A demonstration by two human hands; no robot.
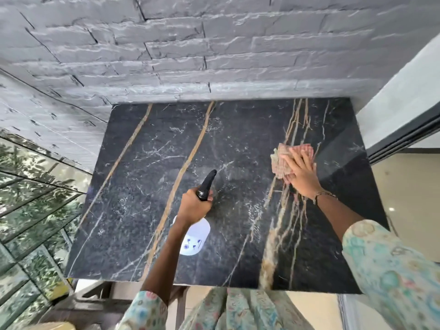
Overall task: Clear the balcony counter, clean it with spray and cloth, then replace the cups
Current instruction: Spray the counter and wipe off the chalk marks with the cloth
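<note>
Spray bottle [195,236] neck — behind left hand [194,206]

No legible text; only blurred blue marks on spray bottle [194,236]

Soft, even daylight fills the scene, brightest on the glass railing [35,198] left of the dark marble counter [142,186], where leafy reflections gleam. The counter carries a dull sheen near its middle and a darker band of shade at its right edge. No hard shadows fall on it. The grey stone wall [214,44] behind the counter is smeared by motion blur, and its courses bow with wide-angle distortion. Below the counter, the patterned sleeves [392,270] are soft and out of focus.
</note>
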